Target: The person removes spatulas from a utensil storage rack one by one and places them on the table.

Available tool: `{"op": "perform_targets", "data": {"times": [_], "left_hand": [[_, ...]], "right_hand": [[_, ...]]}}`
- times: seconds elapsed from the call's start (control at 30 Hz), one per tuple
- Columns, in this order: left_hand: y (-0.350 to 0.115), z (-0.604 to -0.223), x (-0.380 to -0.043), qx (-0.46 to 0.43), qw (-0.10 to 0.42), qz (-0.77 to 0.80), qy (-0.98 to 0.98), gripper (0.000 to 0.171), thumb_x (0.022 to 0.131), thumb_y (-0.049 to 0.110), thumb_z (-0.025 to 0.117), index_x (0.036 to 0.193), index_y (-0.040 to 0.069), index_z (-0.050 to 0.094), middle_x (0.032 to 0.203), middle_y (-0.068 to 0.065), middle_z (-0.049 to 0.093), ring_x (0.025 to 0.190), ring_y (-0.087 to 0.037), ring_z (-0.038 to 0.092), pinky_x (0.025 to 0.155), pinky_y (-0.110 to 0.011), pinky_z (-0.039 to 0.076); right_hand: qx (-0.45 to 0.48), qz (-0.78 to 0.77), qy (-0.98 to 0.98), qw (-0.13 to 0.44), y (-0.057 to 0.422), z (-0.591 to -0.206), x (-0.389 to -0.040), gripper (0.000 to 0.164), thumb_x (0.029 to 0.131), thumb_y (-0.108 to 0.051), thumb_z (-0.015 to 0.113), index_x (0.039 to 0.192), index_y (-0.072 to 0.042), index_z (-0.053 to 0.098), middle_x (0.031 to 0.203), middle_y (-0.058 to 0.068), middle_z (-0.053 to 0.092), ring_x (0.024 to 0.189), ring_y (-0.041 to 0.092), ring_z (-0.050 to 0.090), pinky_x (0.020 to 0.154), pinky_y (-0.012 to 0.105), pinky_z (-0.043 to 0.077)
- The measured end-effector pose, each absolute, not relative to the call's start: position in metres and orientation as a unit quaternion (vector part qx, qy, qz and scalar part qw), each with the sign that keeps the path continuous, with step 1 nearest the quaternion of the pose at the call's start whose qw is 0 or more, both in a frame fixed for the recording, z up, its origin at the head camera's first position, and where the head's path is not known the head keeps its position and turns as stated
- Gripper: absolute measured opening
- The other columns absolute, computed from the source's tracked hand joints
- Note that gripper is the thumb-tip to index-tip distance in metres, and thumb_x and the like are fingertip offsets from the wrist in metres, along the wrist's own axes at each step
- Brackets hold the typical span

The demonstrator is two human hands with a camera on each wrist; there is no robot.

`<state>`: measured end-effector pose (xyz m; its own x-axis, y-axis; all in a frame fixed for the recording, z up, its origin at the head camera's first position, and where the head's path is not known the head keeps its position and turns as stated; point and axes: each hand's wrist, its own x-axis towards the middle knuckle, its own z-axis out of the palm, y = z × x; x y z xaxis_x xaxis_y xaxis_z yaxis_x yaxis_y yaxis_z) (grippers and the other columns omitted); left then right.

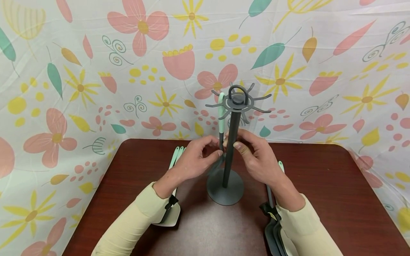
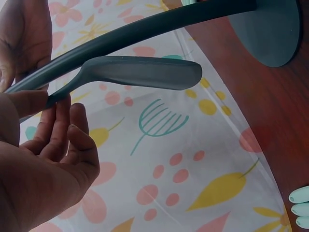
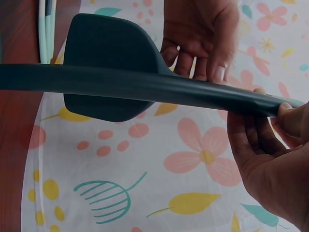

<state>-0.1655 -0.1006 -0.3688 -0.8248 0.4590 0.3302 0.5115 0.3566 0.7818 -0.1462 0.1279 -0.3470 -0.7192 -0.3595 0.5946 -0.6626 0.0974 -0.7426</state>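
A dark grey stand (image 1: 235, 149) stands upright on a round base (image 1: 232, 197), with a ring of hooks (image 1: 256, 103) and a loop on top. Beside its pole is a turner with a mint handle (image 1: 221, 113) and a broad dark head (image 3: 111, 43). The handle's top overlaps the hooks in the head view. My left hand (image 1: 198, 158) pinches the turner's neck between thumb and fingers, its head hanging down below. My right hand (image 1: 259, 160) grips the pole with thumb and fingers, on the pole's right side, below the hooks.
Several mint-handled utensils with a pale head (image 1: 173, 217) lie left on the brown table (image 1: 320, 177), a black band around them. Another banded bundle with dark heads (image 1: 272, 234) lies partly under my right forearm. A floral cloth (image 1: 160, 71) hangs behind the table.
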Motion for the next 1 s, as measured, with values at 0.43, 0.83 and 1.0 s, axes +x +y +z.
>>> {"op": "perform_targets", "data": {"times": [0.43, 0.83, 1.0], "left_hand": [[-0.1037, -0.3693, -0.1652, -0.296, 0.030, -0.497, -0.815, 0.007, 0.105, 0.017, 0.069, 0.110, 0.021, 0.070, 0.096, 0.006, 0.067, 0.075, -0.017, 0.058, 0.068, -0.033, 0.048], [-0.1068, -0.3660, -0.1635, -0.286, 0.043, -0.496, -0.819, 0.007, 0.105, 0.018, 0.070, 0.111, 0.022, 0.069, 0.094, 0.006, 0.066, 0.076, -0.016, 0.057, 0.068, -0.034, 0.049], [-0.1087, -0.3647, -0.1622, -0.282, 0.045, -0.497, -0.819, 0.008, 0.105, 0.018, 0.070, 0.112, 0.022, 0.069, 0.095, 0.007, 0.067, 0.077, -0.017, 0.057, 0.069, -0.034, 0.049]], "right_hand": [[0.352, 0.578, -0.726, 0.123, 0.1288, -0.3479, -0.1464, 0.034, 0.105, 0.008, 0.055, 0.134, -0.004, 0.067, 0.110, 0.014, 0.076, 0.104, 0.027, 0.074, 0.093, 0.027, 0.058], [0.348, 0.574, -0.730, 0.131, 0.1285, -0.3469, -0.1465, 0.037, 0.104, 0.010, 0.056, 0.133, -0.008, 0.068, 0.111, 0.010, 0.076, 0.104, 0.023, 0.073, 0.092, 0.027, 0.058], [0.345, 0.576, -0.730, 0.128, 0.1282, -0.3469, -0.1458, 0.037, 0.104, 0.010, 0.056, 0.133, -0.009, 0.069, 0.111, 0.008, 0.076, 0.103, 0.021, 0.073, 0.092, 0.025, 0.057]]}}
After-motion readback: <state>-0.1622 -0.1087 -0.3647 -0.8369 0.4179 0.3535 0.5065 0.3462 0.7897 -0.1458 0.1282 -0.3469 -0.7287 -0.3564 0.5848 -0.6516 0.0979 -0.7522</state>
